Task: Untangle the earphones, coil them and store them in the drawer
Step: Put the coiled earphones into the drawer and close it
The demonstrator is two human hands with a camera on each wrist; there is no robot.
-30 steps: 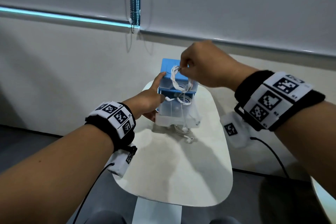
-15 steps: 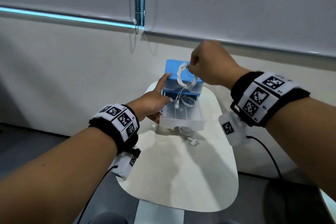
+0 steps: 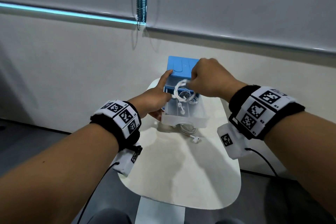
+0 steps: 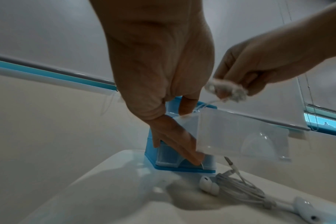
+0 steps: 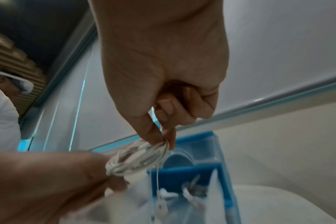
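A person's right hand point(image 3: 209, 78) pinched a coiled pair of white earphones point(image 3: 182, 92) between thumb and fingertips directly above the pulled-out clear drawer point(image 3: 185, 114) of a small blue drawer unit point(image 3: 179, 66), which stood at the 12 o'clock end of a white table point(image 3: 181, 169). One earbud point(image 3: 182, 111) dangled on a loose strand from the coil into the drawer, where another coil of earphones already appeared to lie toward the back. The left hand point(image 3: 154, 96), at 9 o'clock from the drawer, braced the unit with its forefinger stretched up to the blue top and its other fingers loosely against the drawer's side, gripping nothing that the views made clear. A second bundle of earphones point(image 3: 188, 130) lay on the table just in front of the drawer, at 6 o'clock. To finish the placing cleanly, the coil would best be lowered flat before the pinch was let go, the hanging earbud fed in first so no strand draped over the drawer's front wall and jammed it on closing.
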